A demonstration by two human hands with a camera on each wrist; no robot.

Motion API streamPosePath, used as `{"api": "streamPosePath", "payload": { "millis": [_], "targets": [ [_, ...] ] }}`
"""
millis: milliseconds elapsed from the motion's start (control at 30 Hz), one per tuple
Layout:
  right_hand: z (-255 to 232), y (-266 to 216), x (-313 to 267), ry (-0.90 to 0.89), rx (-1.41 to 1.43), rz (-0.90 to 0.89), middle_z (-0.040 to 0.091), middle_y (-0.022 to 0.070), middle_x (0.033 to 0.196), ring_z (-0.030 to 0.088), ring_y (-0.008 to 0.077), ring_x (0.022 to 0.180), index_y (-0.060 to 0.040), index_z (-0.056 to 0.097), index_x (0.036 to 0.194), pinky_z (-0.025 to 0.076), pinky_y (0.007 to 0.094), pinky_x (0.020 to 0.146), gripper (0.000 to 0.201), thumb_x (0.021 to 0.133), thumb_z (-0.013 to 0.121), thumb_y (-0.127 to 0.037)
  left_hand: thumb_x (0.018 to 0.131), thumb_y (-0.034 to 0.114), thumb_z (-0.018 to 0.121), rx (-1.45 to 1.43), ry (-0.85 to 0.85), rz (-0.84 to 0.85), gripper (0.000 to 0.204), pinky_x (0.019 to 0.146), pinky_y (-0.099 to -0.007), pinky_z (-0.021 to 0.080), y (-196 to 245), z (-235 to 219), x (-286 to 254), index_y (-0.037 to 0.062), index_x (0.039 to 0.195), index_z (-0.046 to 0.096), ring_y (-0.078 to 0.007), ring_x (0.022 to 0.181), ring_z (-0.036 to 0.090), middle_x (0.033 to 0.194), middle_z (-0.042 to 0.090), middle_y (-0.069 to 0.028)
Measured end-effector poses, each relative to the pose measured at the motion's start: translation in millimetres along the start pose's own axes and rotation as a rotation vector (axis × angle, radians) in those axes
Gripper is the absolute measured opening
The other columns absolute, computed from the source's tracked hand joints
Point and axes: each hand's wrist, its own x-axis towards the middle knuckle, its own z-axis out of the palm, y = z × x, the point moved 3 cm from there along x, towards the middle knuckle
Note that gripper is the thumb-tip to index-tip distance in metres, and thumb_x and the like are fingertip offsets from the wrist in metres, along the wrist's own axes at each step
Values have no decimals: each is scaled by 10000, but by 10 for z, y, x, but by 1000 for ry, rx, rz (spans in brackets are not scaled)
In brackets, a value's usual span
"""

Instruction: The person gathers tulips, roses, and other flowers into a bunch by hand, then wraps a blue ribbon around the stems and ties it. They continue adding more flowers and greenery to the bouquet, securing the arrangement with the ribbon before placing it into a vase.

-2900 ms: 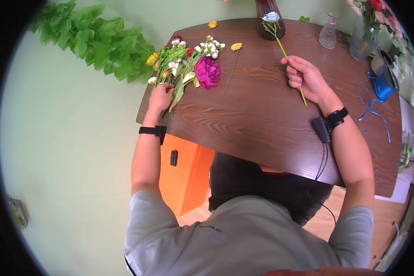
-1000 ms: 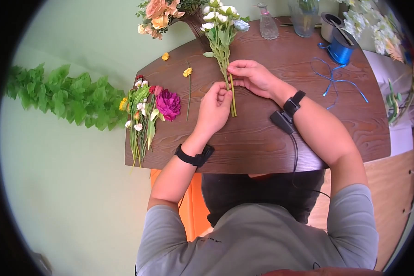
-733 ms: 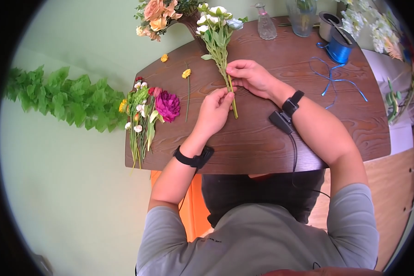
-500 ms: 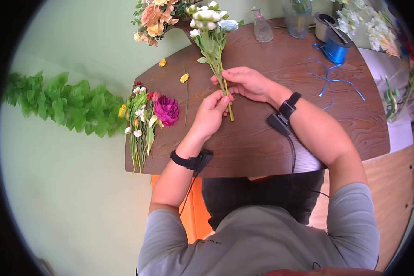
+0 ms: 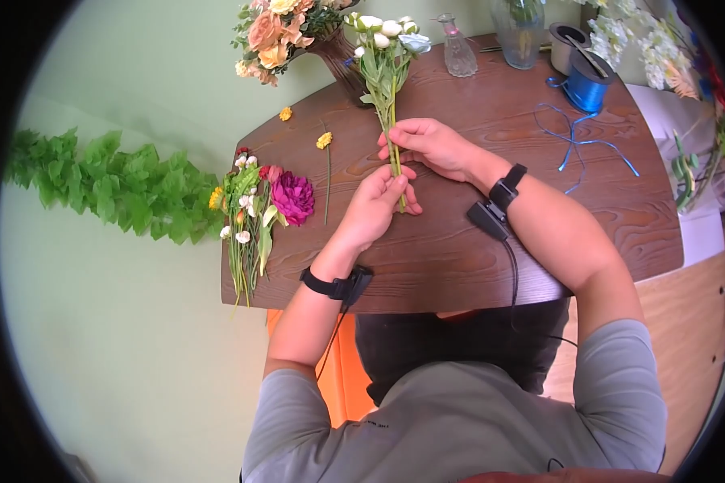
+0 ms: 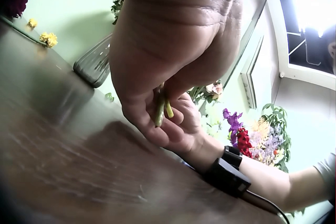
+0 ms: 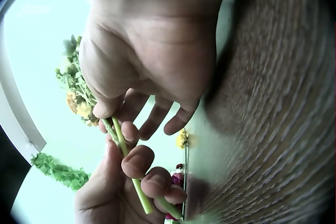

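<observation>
A spray of white flowers [image 5: 376, 29] and a light blue rose [image 5: 416, 43] stand side by side over the table, heads away from the person. My right hand [image 5: 441, 150] pinches their stems between thumb and index finger, the other fingers loosely bent. Lower down, my left hand [image 5: 372, 208] grips the same stems, thumb against curled fingers. Two cut stem ends [image 6: 161, 112] poke out below the left fingers in the left wrist view. In the right wrist view, the yellow-green stem [image 7: 137, 187] runs past both sets of fingertips.
Mixed flowers with a magenta peony [image 5: 292, 199] lie at the table's left. A small yellow flower [image 5: 324, 142] on a thin stem lies nearer. Behind stand a brown vase [image 5: 342, 68] of peach roses and a glass bottle [image 5: 459, 56]. A blue ribbon spool [image 5: 588, 84] stands at right.
My left hand has come from the flower pile to the middle with the white spray, now beside the blue rose that my right hand held alone. Lately the stems have shifted slightly between the fingers.
</observation>
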Motion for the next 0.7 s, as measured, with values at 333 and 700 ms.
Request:
{"api": "streamPosePath", "payload": {
  "millis": [333,700],
  "targets": [
    [51,39,-15,-180,142,68,685,178,1279,674,206,1123,-28,560,1317,525,307,895,300,1116,502,-243,1112,190,513,-175,-105,56,261,837,-322,563,-90,-81,8,6,1284,578,-181,931,701,969,664,-45],
    [133,-49,1,12,232,128,448,-48,818,390,64,658,-118,544,1113,360,225,597,142,1132,476,-241,1045,234,666,298,562,298,243,681,-223,517,524,-1477,-996,47,1190,721,-60,774,635,899,706,1]
  ]
}}
